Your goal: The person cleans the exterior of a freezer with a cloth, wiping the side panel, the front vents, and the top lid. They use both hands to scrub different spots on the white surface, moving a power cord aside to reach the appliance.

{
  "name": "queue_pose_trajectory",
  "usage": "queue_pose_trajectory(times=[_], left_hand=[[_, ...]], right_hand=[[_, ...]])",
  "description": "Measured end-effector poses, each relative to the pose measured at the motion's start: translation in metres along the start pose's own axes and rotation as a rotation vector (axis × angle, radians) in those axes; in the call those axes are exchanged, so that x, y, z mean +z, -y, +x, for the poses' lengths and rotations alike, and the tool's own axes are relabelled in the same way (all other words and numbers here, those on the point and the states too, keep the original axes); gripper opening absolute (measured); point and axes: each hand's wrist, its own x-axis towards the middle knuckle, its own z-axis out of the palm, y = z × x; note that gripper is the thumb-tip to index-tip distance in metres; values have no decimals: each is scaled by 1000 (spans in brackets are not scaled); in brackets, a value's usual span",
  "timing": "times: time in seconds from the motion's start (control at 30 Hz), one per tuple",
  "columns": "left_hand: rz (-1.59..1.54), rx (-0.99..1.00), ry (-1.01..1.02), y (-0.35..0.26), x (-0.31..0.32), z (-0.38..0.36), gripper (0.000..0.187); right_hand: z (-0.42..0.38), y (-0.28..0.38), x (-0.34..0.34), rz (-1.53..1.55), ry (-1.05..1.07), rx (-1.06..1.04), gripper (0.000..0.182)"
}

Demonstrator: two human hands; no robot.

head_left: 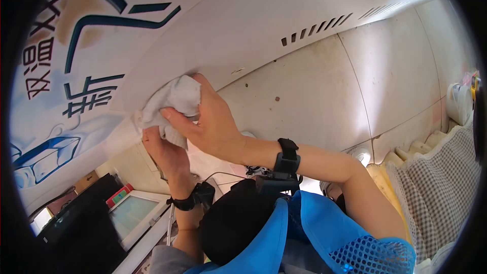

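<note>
A crumpled white cloth (175, 96) is bunched against the lower edge of a large white appliance (213, 30) with printed lettering. My right hand (213, 116) is closed on the cloth, its thumb lying across the front and its other fingers mostly hidden behind. Just below, my left hand (165, 152) grips the lower end of the same cloth near the appliance's corner. The left fingertips are partly covered by the cloth. Both wrists wear black straps.
Dark vent slots (317, 29) run along the appliance's lower edge. Pale floor tiles (304, 101) lie beside it. A checked fabric cover (441, 172) hangs at the right. A black panel (81, 228) and a white-framed pane (137, 213) stand at lower left.
</note>
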Motion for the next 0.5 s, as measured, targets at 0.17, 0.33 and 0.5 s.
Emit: queue_pose_trajectory(times=[0.17,0.33,0.5], left_hand=[[144,-23,-108,67,-10,8,20],[257,-317,-33,142,2,24,14],[327,-616,95,212,17,48,14]], right_hand=[[-4,-52,-23,-63,-115,77,33],[-6,-122,-65,-92,-247,220,29],[5,-193,-106,-400,-359,527,32]])
